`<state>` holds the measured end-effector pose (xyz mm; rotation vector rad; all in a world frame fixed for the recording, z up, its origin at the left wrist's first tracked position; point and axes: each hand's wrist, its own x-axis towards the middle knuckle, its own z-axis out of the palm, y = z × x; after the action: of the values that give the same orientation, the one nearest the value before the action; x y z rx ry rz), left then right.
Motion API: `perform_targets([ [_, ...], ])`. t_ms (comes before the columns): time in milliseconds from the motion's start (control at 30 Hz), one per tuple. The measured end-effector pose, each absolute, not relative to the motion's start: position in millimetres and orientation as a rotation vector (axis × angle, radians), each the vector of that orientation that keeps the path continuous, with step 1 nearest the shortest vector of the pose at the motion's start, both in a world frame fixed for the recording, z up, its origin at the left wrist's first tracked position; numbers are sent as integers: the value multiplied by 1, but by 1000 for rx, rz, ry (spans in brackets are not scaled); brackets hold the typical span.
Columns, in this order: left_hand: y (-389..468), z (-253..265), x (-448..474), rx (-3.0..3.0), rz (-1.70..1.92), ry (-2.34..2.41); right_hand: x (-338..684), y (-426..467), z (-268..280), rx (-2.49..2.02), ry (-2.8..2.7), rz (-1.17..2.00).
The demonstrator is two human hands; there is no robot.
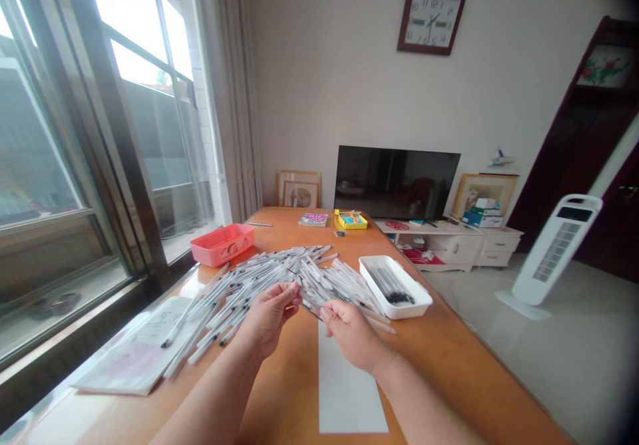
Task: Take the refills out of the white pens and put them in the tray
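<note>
My left hand [274, 312] is closed in a pinch at the near edge of a heap of pens and clear pen barrels [259, 279]. A small dark tip shows at its fingertips, but what it holds is too small to name. To its right, my right hand [347, 328] pinches a thin dark rod like a pen refill, which points toward the left hand. Beneath the right hand lies a white paper strip [349, 392]. A white tray [420, 304] at the right holds several thin refills with black ends [394, 285].
A red plastic box [222, 245] stands behind the heap on the left. Some pens rest across a booklet [124, 358] near the window. Toward the table's far end are a pink book [313, 219] and a yellow box [352, 221]. The table's right edge [479, 335] runs beside the tray.
</note>
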<state>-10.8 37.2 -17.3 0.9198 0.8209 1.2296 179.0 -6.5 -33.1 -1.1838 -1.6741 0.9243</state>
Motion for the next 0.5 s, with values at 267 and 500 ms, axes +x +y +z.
perform_targets([
  [267,33,-10,-10,914,1178,716,180,-11,-25,-1094,-1495,1194],
  [500,34,-13,-7,854,1242,796,178,-8,-30,-1144,-1583,1063],
])
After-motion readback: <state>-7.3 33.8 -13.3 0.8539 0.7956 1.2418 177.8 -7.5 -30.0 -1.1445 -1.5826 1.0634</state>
